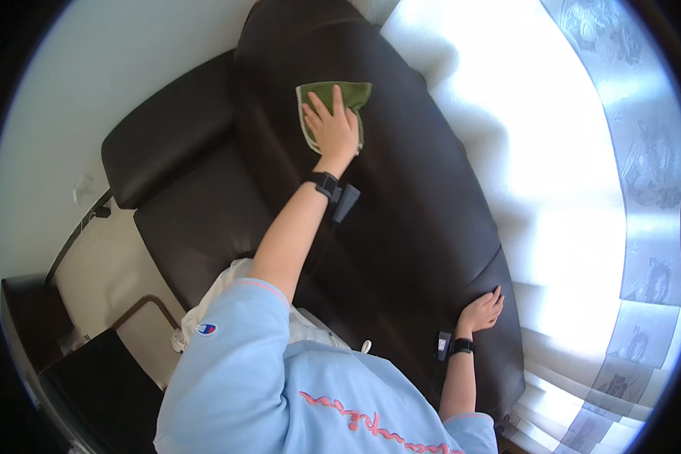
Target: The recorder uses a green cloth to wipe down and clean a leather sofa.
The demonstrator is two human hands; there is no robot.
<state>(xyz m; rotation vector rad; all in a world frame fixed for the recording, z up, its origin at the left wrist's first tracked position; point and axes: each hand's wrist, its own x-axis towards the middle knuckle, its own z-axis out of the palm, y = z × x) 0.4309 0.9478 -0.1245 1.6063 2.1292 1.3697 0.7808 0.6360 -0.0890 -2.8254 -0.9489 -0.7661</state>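
Note:
My left hand presses a green cloth with a pale edge flat against the backrest of a dark brown leather sofa. Its fingers are spread over the cloth, and one corner of the fabric sticks out past the thumb side. My right hand rests on the sofa's upper edge at the lower right, with nothing visible in it. Each wrist wears a black strap, with a small dark device beside it. Below my left arm is the seat cushion, partly hidden by the arm and my clothes.
A padded sofa armrest stands at the left, near a white wall. Bright sheer curtains hang behind the backrest. At lower left are a black-topped piece of furniture, a curved brown frame and a plug with a cable.

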